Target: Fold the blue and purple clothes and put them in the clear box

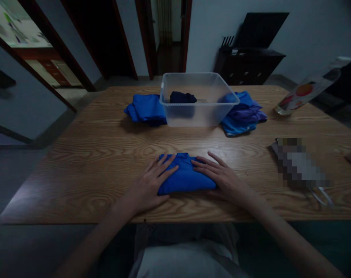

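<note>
Nearest me, both hands lie flat with fingers spread, left hand and right hand pressing the folded blue cloth on the wood-grain tabletop near its front edge, bare wood beyond reaching a clear plastic tub before dim doorways.

Four garment piles, one bin.

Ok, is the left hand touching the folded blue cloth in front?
Touching. The head view shows the left hand lying flat on the folded blue cloth, its fingers spread over the left edge.
</note>
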Action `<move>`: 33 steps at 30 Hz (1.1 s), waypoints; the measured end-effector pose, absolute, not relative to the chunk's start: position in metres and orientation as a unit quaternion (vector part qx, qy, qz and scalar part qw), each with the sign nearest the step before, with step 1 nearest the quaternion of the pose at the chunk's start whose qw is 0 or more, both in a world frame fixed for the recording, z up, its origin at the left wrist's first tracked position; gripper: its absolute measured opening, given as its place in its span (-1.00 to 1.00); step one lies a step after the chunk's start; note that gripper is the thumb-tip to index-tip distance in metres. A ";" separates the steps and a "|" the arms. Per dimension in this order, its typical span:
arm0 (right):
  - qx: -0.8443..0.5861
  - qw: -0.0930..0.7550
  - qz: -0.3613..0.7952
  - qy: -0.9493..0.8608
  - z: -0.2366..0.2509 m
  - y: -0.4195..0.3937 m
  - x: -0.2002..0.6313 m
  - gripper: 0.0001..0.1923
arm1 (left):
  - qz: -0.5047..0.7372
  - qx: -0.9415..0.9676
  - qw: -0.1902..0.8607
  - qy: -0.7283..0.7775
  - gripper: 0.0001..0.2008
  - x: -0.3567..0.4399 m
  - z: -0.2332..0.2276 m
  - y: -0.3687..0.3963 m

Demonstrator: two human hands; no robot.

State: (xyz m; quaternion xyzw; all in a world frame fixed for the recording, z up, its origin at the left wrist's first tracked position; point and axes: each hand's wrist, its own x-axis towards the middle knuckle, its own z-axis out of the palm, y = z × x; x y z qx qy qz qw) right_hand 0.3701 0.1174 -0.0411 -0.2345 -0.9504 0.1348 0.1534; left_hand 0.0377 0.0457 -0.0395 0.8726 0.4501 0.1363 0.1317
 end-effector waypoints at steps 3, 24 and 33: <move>-0.264 0.190 0.173 -0.930 -0.034 0.114 0.367 -0.37 | 0.165 0.867 0.163 0.442 -0.26 0.026 -0.038 0.048; -0.401 0.237 0.129 -0.875 -0.039 0.131 0.365 -0.15 | 0.215 0.815 0.144 0.518 -0.37 0.056 -0.034 0.095; -0.256 0.101 0.092 -0.957 -0.036 0.151 0.355 0.35 | 0.109 0.851 0.169 0.486 0.25 0.072 -0.032 0.093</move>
